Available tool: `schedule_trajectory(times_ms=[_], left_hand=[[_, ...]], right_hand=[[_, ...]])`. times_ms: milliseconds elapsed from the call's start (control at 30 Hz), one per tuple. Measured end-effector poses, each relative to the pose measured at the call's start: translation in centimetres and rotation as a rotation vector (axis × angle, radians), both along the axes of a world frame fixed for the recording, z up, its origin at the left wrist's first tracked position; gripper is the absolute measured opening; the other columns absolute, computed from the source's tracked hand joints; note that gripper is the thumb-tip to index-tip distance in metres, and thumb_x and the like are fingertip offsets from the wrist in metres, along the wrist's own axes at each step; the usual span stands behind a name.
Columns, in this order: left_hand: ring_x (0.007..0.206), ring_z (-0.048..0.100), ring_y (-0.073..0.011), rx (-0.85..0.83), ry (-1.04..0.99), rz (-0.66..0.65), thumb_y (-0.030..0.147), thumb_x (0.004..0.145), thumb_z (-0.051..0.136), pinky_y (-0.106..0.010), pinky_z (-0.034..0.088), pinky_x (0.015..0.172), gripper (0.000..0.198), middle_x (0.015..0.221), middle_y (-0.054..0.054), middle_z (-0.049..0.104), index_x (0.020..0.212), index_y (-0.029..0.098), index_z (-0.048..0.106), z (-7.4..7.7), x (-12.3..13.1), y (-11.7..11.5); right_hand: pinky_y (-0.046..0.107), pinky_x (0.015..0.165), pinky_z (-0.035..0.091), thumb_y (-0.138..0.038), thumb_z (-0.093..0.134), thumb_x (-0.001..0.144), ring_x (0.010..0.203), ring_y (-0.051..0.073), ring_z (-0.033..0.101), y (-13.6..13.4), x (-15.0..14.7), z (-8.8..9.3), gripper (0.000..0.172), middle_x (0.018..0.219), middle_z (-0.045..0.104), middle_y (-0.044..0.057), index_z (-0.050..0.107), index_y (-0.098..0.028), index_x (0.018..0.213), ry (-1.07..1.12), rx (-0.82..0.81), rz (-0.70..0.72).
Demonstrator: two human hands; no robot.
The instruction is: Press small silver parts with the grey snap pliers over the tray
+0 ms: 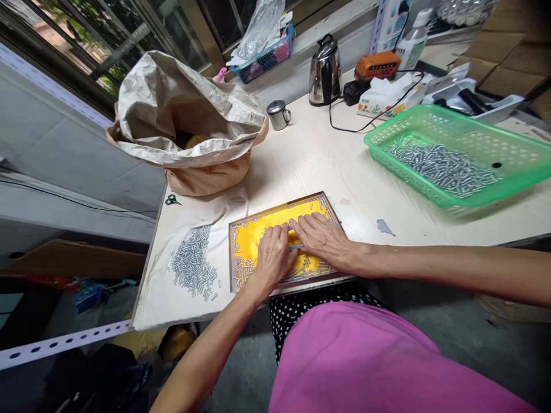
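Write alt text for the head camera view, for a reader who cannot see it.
Left hand and right hand press on a yellow-lined wooden tray of small metal pins. More pins lie on a white cloth and in a green plastic basket.

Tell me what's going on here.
A person has both hands on a yellow-lined wooden tray. The left hand and right hand sit side by side over its middle, with small metal rods lying along the tray's edges. More rods form a loose heap on a white cloth to the left, and others lie in a green basket to the right.
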State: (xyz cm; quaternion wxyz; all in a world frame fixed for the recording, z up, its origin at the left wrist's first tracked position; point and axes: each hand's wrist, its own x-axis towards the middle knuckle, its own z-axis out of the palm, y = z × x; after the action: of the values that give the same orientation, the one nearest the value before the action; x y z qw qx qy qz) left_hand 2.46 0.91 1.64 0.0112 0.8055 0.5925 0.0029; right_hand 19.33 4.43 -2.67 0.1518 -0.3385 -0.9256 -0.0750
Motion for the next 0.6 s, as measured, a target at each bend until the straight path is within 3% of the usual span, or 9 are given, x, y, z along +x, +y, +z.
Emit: schedule_trajectory(times_ms=[100,233,333,400,500,600], left_hand=[[0.103,0.058,-0.0271,-0.043,0.040,0.028,0.025,0.088,0.062,-0.039,0.051,0.086,0.035,0.110,-0.013,0.066,0.121,0.014,0.055,0.4,0.2,0.3],[0.102,0.061,-0.0259,-0.079,0.042,0.044,0.027,0.092,0.059,-0.037,0.052,0.084,0.026,0.107,-0.012,0.069,0.114,0.016,0.060,0.6,0.5,0.8],[0.103,0.061,-0.0268,-0.063,0.016,0.023,0.028,0.091,0.059,-0.039,0.054,0.085,0.030,0.109,-0.013,0.069,0.119,0.015,0.058,0.4,0.5,1.0],[0.107,0.061,-0.0277,-0.009,-0.022,-0.004,0.026,0.089,0.062,-0.042,0.054,0.089,0.041,0.116,-0.014,0.067,0.127,0.015,0.053,0.1,0.4,0.9],[0.126,0.053,-0.0293,0.112,-0.088,-0.107,0.020,0.087,0.063,-0.047,0.048,0.104,0.049,0.135,-0.017,0.058,0.133,0.014,0.048,-0.1,0.0,0.5],[0.143,0.037,-0.0299,0.181,-0.082,-0.283,0.015,0.093,0.052,-0.056,0.035,0.115,0.025,0.148,-0.015,0.049,0.118,0.016,0.059,0.6,-0.1,-0.2]], right_hand=[[0.040,0.083,0.035,-0.005,0.031,0.093,0.087,0.024,0.055,0.8,0.1,-0.4,0.036,0.095,0.066,0.013,0.054,-0.009,0.120,-0.057,0.056,0.056],[0.036,0.074,0.031,-0.004,0.030,0.095,0.074,0.019,0.051,2.3,0.8,-0.5,0.029,0.079,0.063,0.006,0.057,-0.015,0.097,-0.104,-0.007,0.173],[0.035,0.071,0.028,-0.009,0.033,0.097,0.074,0.019,0.048,3.0,1.4,-0.3,0.024,0.080,0.062,0.006,0.055,-0.016,0.097,-0.066,-0.062,0.183],[0.035,0.073,0.029,-0.024,0.040,0.099,0.080,0.021,0.049,3.1,1.9,0.3,0.019,0.087,0.062,0.008,0.055,-0.015,0.105,0.000,-0.068,0.171],[0.037,0.079,0.032,-0.054,0.048,0.094,0.090,0.026,0.050,3.2,2.9,1.6,0.047,0.099,0.062,0.012,0.053,-0.011,0.114,0.106,-0.074,0.183],[0.038,0.081,0.034,-0.068,0.042,0.092,0.090,0.026,0.053,4.1,4.2,2.6,0.061,0.100,0.063,0.013,0.055,-0.012,0.113,0.193,-0.130,0.177]])
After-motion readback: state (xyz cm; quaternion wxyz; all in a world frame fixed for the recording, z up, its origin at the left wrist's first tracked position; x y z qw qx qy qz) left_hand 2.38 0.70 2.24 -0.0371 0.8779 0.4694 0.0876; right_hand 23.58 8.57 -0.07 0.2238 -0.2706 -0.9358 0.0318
